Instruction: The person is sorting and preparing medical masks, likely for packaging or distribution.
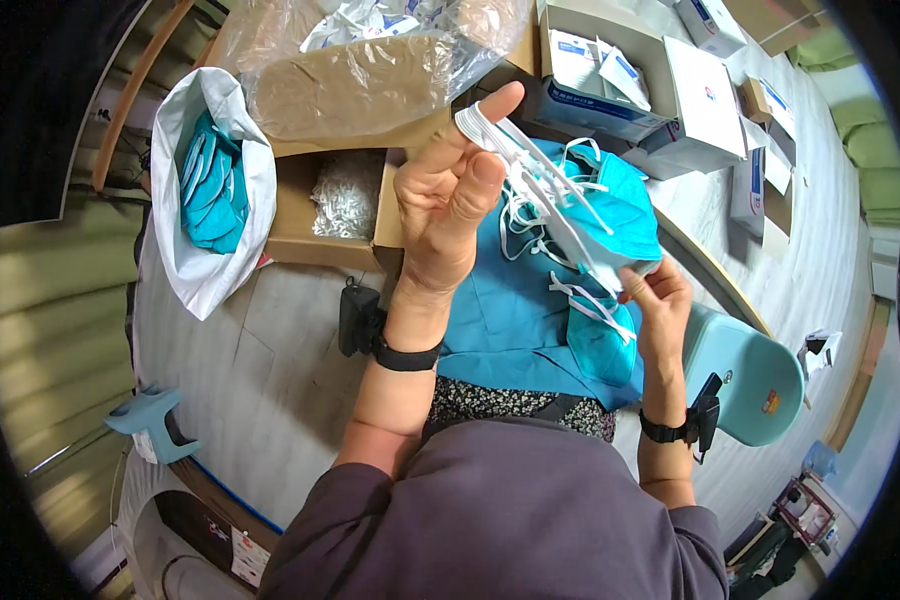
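Straps loop the left hand, thumb and forefinger apart, seemingly for tension; to its right, the right hand pinches a teal mask.

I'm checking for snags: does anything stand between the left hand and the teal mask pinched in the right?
Nothing separate visibly stands between the left hand and the teal mask that the right hand pinches: white straps span the gap. Loose white loops bunch close beside them; whether they are tangled is unclear.
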Available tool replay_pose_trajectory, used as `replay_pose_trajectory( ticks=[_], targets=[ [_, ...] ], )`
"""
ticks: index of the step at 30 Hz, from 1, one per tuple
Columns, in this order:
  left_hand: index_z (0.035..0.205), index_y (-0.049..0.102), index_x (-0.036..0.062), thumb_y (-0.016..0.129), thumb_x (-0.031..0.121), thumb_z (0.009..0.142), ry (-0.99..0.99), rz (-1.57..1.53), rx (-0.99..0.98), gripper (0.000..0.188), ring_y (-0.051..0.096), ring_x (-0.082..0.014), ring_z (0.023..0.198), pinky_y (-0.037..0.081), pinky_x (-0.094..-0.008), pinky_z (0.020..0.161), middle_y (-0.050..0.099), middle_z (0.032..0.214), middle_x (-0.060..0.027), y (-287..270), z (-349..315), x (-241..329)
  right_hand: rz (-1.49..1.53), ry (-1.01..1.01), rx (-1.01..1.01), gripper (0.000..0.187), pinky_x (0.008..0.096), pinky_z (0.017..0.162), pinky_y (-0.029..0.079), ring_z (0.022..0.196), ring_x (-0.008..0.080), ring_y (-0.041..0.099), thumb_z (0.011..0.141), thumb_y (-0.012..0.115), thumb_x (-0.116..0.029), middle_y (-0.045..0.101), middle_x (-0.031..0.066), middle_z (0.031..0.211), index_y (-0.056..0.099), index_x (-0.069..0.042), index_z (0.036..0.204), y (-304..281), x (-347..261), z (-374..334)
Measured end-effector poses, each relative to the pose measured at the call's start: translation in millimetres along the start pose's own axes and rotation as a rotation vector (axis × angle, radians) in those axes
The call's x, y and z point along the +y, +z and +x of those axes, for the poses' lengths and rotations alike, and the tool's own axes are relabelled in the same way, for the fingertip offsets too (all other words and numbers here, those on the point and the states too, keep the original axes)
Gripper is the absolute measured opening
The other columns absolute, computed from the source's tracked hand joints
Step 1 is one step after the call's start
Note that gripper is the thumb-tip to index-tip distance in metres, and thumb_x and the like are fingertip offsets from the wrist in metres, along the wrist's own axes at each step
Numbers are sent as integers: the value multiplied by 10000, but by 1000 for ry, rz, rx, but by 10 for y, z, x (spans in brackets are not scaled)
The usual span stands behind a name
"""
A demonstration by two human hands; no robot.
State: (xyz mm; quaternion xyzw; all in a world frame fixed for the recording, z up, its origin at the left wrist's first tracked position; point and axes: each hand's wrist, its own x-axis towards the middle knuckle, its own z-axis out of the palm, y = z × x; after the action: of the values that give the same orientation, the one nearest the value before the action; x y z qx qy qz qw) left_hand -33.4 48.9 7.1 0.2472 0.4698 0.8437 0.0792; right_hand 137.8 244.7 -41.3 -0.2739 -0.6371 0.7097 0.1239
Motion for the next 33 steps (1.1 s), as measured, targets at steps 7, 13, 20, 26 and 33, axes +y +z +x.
replay_pose_trajectory(
  ticks=[7, 13, 20, 26, 33],
  targets=[
    [916, 654, -18, 567, 332, 1005, -294, -110, 33, 371, 458, -17, 574, 281, -167, 485, 559, 695, 2, 109, -59, 34, -610, -180, -224, 492, 320, 787, 514, 928, 181, 652, 769, 811, -105, 693, 103, 1039, 618, -22, 1214, 28, -293, -69],
    [912, 711, -41, 568, 325, 999, -589, -108, -220, 403, 321, 12, 473, 220, -184, 456, 462, 535, 76, 343, -212, 49, -420, -511, -183, 463, 358, 989, 438, 1164, 230, 597, 851, 651, -63, 654, 132, 1229, 577, -13, 1305, 112, -780, 79],
    [878, 735, -27, 605, 305, 982, -704, -84, -407, 371, 291, 5, 489, 200, -199, 460, 512, 567, 60, 400, -266, 97, -420, -582, -598, 305, 340, 845, 483, 955, 219, 617, 862, 578, 7, 654, 145, 1010, 634, 8, 1161, 342, -758, 232],
    [813, 750, 8, 616, 229, 980, -705, -108, -415, 307, 533, -55, 687, 388, -202, 612, 691, 757, -22, 402, -226, 121, -169, -405, -399, 154, 315, 787, 464, 867, 172, 569, 925, 437, -86, 613, 105, 951, 549, 11, 967, 283, -628, 244],
    [764, 650, 65, 544, 292, 1017, -863, -285, -422, 357, 356, -23, 565, 270, -204, 508, 515, 644, 57, 502, -478, -171, 868, 95, -442, 228, 360, 837, 495, 866, 221, 611, 1022, 378, -239, 608, 107, 906, 520, -73, 956, 270, -768, 166]
  ],
)
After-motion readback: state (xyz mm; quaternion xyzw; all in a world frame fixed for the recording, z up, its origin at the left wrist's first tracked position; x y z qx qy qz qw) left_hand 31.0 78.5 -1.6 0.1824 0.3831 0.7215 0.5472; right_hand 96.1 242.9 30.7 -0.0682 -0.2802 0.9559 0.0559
